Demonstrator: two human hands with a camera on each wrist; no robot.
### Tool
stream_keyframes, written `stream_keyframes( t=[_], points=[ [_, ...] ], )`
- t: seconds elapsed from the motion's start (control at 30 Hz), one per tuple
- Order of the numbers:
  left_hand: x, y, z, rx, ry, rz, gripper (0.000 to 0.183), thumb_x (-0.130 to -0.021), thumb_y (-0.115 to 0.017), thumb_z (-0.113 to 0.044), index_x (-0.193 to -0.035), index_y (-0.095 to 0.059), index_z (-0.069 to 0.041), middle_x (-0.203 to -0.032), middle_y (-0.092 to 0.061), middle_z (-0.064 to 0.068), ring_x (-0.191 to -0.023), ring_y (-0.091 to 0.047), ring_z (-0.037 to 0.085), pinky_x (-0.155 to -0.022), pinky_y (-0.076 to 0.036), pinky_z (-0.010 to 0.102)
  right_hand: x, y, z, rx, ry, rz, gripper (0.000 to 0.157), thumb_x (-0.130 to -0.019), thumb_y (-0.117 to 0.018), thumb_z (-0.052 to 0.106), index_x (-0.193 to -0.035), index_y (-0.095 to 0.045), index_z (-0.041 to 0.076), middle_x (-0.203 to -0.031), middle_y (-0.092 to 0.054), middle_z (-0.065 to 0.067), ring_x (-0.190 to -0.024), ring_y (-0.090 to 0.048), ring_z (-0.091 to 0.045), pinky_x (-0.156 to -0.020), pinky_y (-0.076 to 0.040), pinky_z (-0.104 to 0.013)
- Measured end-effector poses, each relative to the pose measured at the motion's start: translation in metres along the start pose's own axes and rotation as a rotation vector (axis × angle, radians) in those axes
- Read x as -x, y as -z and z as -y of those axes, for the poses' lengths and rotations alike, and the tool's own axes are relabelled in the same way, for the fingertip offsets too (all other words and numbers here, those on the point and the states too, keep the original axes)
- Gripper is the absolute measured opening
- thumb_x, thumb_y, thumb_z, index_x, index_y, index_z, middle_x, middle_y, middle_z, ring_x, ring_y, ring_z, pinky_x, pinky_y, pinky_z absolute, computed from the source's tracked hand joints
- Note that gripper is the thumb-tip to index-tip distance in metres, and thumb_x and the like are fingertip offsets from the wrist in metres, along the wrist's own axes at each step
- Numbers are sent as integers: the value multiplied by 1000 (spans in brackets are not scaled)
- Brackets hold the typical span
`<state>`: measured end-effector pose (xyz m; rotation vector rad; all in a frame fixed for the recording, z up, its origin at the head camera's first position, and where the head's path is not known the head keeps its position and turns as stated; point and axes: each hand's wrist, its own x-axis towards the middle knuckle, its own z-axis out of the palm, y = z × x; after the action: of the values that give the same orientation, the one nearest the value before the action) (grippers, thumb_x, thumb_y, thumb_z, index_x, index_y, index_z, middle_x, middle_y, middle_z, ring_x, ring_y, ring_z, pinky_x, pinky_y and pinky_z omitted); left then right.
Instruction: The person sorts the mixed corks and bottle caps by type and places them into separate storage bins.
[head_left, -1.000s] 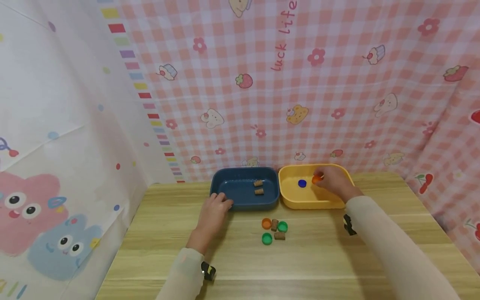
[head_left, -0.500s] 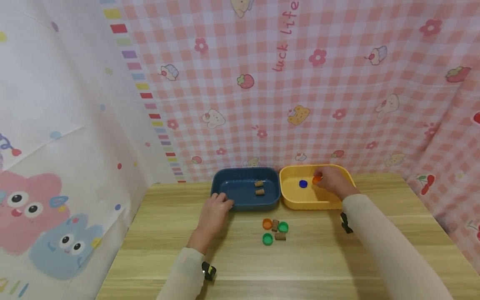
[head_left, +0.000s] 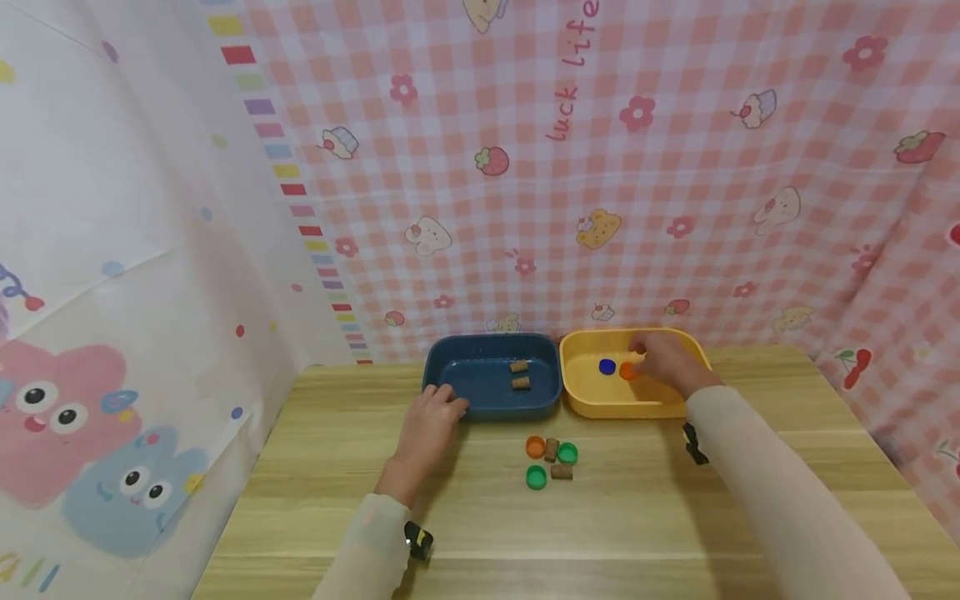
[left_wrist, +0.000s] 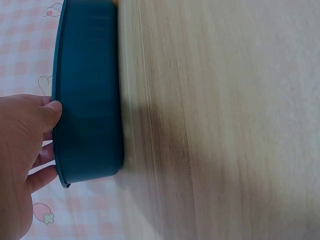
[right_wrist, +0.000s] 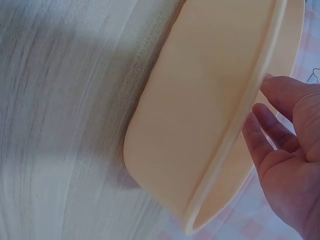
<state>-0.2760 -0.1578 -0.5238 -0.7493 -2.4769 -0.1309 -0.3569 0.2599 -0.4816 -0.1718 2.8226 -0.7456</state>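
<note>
At the near left corner of a dark blue plastic bin (head_left: pixel 480 412), my left hand (head_left: pixel 431 425) pinches the rim. In the left wrist view its thumb (left_wrist: pixel 52 112) lies on the outer side, and the other fingers are behind the rim. Two corks (head_left: pixel 520 375) lie in this bin. My right hand (head_left: pixel 667 362) is over the yellow bin (head_left: pixel 630 410), fingers loosely bent and holding nothing. Below its fingertips an orange bottle cap (head_left: pixel 627 372) lies on the bin's floor, beside a blue bottle cap (head_left: pixel 607 367). In the right wrist view the wall hides both caps.
In front of the bins, an orange cap (head_left: pixel 535 447), two green caps (head_left: pixel 567 453) and two corks (head_left: pixel 561 472) lie grouped on the wooden table (head_left: pixel 637 517). A pink checked cloth (head_left: pixel 525 192) hangs right behind the bins.
The right fingers have let go of the orange cap, which now lies on the yellow bin's floor, slightly lower and to the left. My left hand stays at the blue bin's rim.
</note>
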Motion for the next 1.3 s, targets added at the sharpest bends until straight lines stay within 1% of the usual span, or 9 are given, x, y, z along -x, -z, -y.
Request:
stream_keyframes(
  t=[0.17,0.37,0.53,0.73,1.03,1.2,1.3],
  points=[
    [0,2,-1,9,-1,2,9,-92,-76,-9,-98,-82,-13,-85,-65,6,-73,-53,25,-64,-47,37,4,3,1,9,30,-4,35,-94,-74,7,-125,-62,-4,-127,-62,-26,-110,-57,-40,-106,-47,-56],
    [-1,1,-1,12,6,-2,9,-92,-76,-10,-98,-82,-14,-85,-65,5,-75,-54,24,-65,-48,37,12,4,3,13,73,-21,36,-93,-74,7,-125,-63,-5,-127,-64,-26,-115,-59,-42,-106,-48,-57],
    [0,-1,-1,11,3,-12,9,-92,-76,-10,-98,-82,-14,-86,-66,6,-74,-54,25,-64,-47,36,20,0,4,-6,92,-36,36,-94,-73,8,-127,-64,-4,-127,-66,-25,-114,-62,-41,-104,-49,-56],
    [0,-1,0,23,6,-4,9,-91,-76,-9,-98,-82,-12,-87,-67,7,-74,-55,25,-66,-49,37,29,-6,5,-18,154,-77,31,-95,-71,7,-123,-67,-5,-124,-68,-25,-112,-63,-41,-101,-51,-57],
    [-1,3,-1,34,10,-4,9,-91,-77,-9,-98,-82,-12,-86,-67,7,-74,-54,25,-65,-48,37,45,-8,7,-89,193,-136,37,-94,-73,7,-127,-64,-8,-128,-65,-30,-114,-64,-45,-99,-52,-58],
    [-1,3,-2,29,11,0,9,-91,-77,-10,-98,-82,-12,-87,-67,7,-75,-55,25,-65,-49,37,56,-9,15,-120,209,-169,34,-93,-74,9,-123,-66,-4,-123,-68,-25,-113,-66,-44,-97,-54,-56],
    [-2,3,-2,28,12,4,8,-92,-76,-10,-98,-82,-12,-87,-67,7,-75,-55,25,-66,-49,37,65,-12,20,-143,239,-190,32,-93,-75,9,-122,-67,-3,-122,-68,-24,-114,-66,-45,-96,-55,-55]
  ],
)
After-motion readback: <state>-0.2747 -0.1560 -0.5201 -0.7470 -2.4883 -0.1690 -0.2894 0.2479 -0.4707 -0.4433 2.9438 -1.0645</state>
